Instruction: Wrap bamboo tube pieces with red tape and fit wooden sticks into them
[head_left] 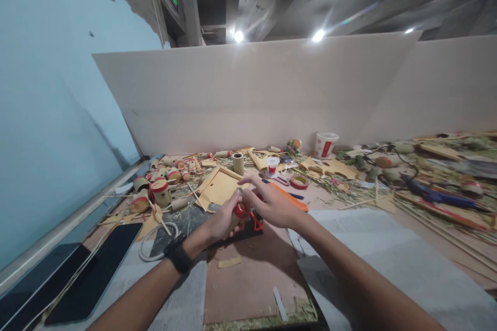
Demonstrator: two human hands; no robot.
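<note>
Pinkish board nearest; left fingers clasp a red-banded tube (watch on that wrist); right fingers close by, grip unclear.

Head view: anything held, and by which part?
Red-ended cylinder, held in the left hand around its tan body. Whether the right hand grips anything can't be told.

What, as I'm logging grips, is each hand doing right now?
Left hand: closed around a red-ended bamboo piece.
Right hand: fingertips by the left's; grip unclear.
</note>
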